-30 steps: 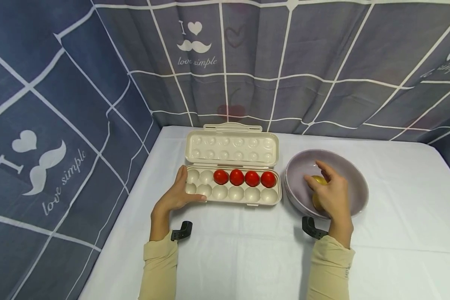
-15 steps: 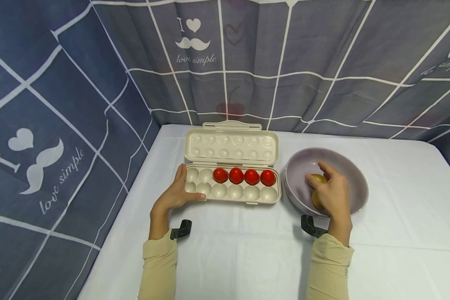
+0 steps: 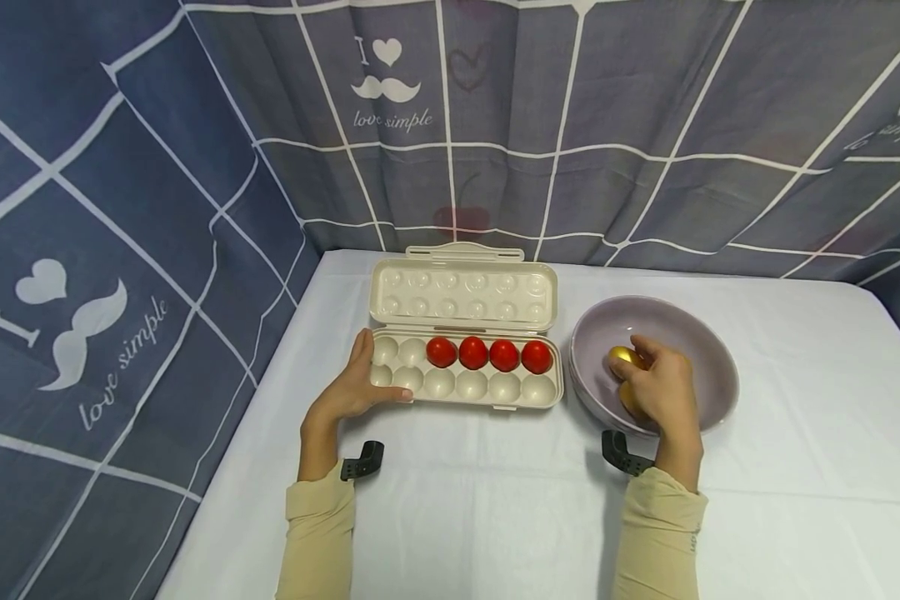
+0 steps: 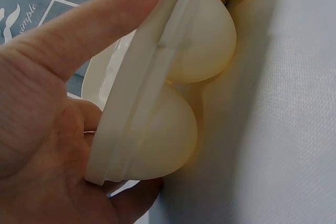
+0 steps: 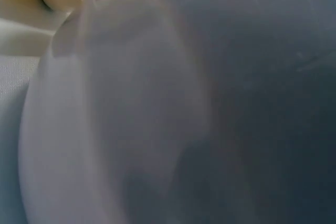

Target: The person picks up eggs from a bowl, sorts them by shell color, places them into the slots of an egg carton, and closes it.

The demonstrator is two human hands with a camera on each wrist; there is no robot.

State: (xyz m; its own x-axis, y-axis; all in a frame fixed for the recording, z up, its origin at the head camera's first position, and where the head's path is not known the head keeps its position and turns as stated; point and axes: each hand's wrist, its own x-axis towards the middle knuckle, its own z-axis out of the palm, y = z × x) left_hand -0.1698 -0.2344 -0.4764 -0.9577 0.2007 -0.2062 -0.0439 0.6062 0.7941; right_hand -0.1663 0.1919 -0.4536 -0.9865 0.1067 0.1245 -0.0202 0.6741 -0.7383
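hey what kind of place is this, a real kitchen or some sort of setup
Probably a staged recording setup, not a kitchen: a white-clothed table boxed in by a hung printed curtain, with only an egg tray and a bowl on it.

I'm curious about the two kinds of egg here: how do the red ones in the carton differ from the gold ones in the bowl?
The four red eggs are matte red; the gold eggs are shiny yellow-gold. The red eggs sit apart in the back-row cups of the open egg carton; the gold eggs lie loose together in the lilac bowl. No hand touches the red eggs; the right hand curls over the gold ones. They look alike in shape.
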